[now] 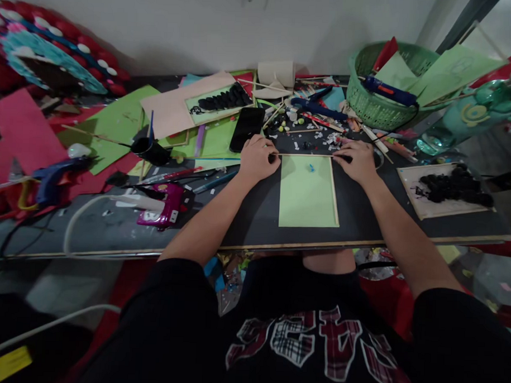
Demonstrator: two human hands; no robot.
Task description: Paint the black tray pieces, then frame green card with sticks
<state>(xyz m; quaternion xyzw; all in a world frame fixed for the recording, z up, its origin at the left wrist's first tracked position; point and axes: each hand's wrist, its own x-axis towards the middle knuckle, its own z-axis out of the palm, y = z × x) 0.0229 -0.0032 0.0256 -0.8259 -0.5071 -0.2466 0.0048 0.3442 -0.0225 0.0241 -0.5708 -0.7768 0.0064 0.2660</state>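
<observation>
A pale green sheet of paper (pixel 305 199) lies flat on the dark table in front of me. Along its far edge runs a thin wooden stick (pixel 307 155). My left hand (pixel 259 156) pinches the stick at the sheet's far left corner, and my right hand (pixel 357 160) pinches its other end at the far right corner. Another thin wooden strip (pixel 335 191) lines the sheet's right edge. Near the top of the paper sits a small blue scrap (pixel 311 168). The fingertips are partly hidden by the curled hands.
A phone (pixel 247 128) lies beyond my left hand. Left are a purple device (pixel 165 208) with a white cable and a black cup (pixel 150 150). Right stand a green basket (pixel 378 109) and a bottle (pixel 463 118); a framed sheet with black pieces (pixel 426 203) lies nearer.
</observation>
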